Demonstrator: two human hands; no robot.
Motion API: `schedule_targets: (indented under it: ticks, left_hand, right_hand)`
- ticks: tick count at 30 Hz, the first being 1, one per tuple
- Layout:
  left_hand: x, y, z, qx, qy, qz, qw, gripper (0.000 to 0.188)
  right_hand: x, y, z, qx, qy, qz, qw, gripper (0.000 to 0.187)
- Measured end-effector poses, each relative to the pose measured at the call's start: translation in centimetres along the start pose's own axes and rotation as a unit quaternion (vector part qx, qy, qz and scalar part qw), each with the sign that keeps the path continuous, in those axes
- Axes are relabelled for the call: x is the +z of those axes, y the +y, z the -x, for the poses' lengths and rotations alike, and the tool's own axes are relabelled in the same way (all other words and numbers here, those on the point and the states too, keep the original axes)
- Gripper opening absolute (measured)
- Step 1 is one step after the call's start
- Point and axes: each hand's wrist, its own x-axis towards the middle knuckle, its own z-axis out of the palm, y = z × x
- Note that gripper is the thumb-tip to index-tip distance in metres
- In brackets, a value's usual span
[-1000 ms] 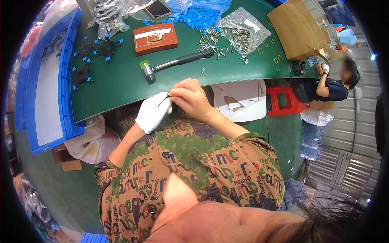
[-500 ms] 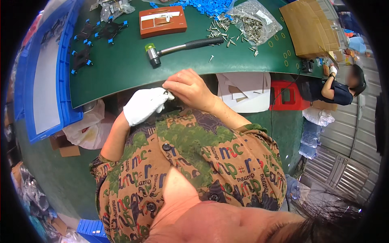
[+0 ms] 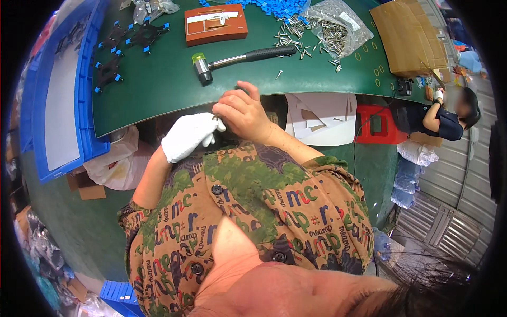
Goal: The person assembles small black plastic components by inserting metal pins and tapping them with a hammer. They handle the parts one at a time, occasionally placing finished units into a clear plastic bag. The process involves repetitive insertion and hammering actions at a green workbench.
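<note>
My left hand [image 3: 190,136] wears a white glove and my right hand [image 3: 244,110] is bare. Both meet at the front edge of the green table [image 3: 158,90], fingertips pinched together. A small grey piece [image 3: 217,119] shows between them; I cannot tell what kind of thing it is. A hammer [image 3: 240,57] with a black grip lies on the table just beyond my right hand. Loose metal pins [image 3: 298,34] are scattered behind it.
An orange-brown box [image 3: 215,24] lies at the back, with black parts with blue tips [image 3: 113,53] and a blue tray [image 3: 58,95] to the left. A cardboard box [image 3: 406,37], a clear bag of pins [image 3: 338,26], a red stool [image 3: 377,124] and a seated person [image 3: 443,119] are to the right.
My hands stay pinched together at the table edge and have barely moved. The view has dipped, so the table sits higher in the picture.
</note>
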Motion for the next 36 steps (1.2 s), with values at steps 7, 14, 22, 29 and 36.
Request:
schedule_targets:
  ticks: [7,14,22,29,36]
  left_hand:
    - [0.9,0.5,0.6,0.005,0.024,-0.089,0.996,0.031]
    - [0.7,-0.9,0.6,0.039,0.108,-0.049,0.992,0.028]
    - [1.1,-0.8,0.0,0.038,0.063,-0.093,0.993,0.033]
    - [1.0,-1.4,0.3,0.035,0.075,-0.065,0.994,0.032]
    - [1.1,-1.4,0.1,0.032,0.069,-0.042,0.996,0.031]
  right_hand:
    - [-0.4,-0.6,0.2,0.008,0.013,-0.041,0.999,0.024]
    - [-7.0,7.7,-3.4,0.067,0.075,0.081,0.992,0.020]
    - [-10.2,21.8,-5.4,0.255,-0.039,0.215,0.942,0.020]
    - [-9.3,23.8,-6.3,0.214,-0.192,0.282,0.915,0.022]
    - [-10.9,25.5,-7.0,0.189,-0.283,0.215,0.915,0.026]
